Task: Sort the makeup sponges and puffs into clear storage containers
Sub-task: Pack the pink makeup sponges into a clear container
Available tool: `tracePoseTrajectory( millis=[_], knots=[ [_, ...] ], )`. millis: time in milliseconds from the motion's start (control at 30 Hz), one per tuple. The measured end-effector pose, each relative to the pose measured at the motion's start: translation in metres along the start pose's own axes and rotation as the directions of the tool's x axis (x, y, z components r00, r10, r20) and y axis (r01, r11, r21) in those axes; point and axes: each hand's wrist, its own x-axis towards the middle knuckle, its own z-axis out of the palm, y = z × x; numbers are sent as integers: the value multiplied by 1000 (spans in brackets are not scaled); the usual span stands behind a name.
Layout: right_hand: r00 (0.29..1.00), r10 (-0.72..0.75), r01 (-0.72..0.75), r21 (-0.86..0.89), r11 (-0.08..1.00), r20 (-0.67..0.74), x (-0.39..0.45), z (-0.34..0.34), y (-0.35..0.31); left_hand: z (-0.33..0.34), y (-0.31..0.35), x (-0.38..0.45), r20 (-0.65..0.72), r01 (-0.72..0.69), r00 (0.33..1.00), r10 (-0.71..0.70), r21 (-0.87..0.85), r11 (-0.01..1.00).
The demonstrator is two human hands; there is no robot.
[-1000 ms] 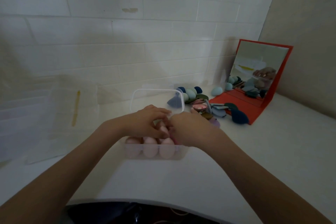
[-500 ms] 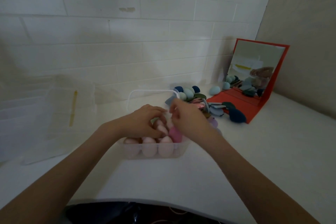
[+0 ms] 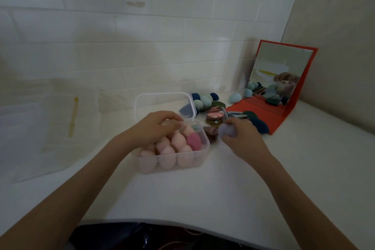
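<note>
Here we are at the white desk (image 3: 223, 189), and the clear storage container (image 3: 172, 160) sits near the middle, a little toward the back wall, its lid (image 3: 164, 103) standing open behind it. It is nearly packed: pale pink teardrop sponges (image 3: 178, 142) in rows, a darker pink sponge (image 3: 194, 141) wedged at its right side. The left hand (image 3: 154, 128) hovers over the far rows, fingers curled down onto the sponges, apparently steadying or nudging them; whether it actually pinches one I cannot tell. The right hand (image 3: 241, 136), just beside the container's right wall, has its fingers curled round a pale lilac sponge (image 3: 226, 131). Behind it, toward the desk's back right corner, the unsorted pile waits: a stack of flat round puffs (image 3: 214, 119), blue and green sponges (image 3: 205, 101), a dark teal sponge (image 3: 260, 125) against the red folding mirror (image 3: 284, 87). These pieces should be feather-light, soft and springy, hardly fragile, not slippery. A gentle pinch round the fat belly looks best; squeeze hard and it deforms, then may spring back and push its neighbours out of a tight row.
</note>
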Motion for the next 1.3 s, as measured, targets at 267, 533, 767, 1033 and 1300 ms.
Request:
tracePoseTrajectory(
  millis=[267, 533, 767, 1033, 1300],
  knots=[
    [973, -176, 228, 520, 823, -149, -5, 3, -38, 12, 20, -13, 244, -358, 913, 327, 93, 929],
    [918, -390, 303, 516, 801, 68, -9, 16, -48, 18, 19, -16, 393, -417, 882, 261, 389, 822],
    [878, -417, 296, 418, 859, 235, -2, 9, -44, 18, 16, -19, 358, -391, 909, 214, 553, 736],
    [746, -489, 499, 105, 860, 452, -1, -16, -55, 13, 12, -21, 214, -359, 929, 302, 323, 876],
    [684, -385, 578, -139, 804, 620, 9, -22, -73, 14, 12, -21, 325, -304, 928, 181, 385, 872]
  ],
)
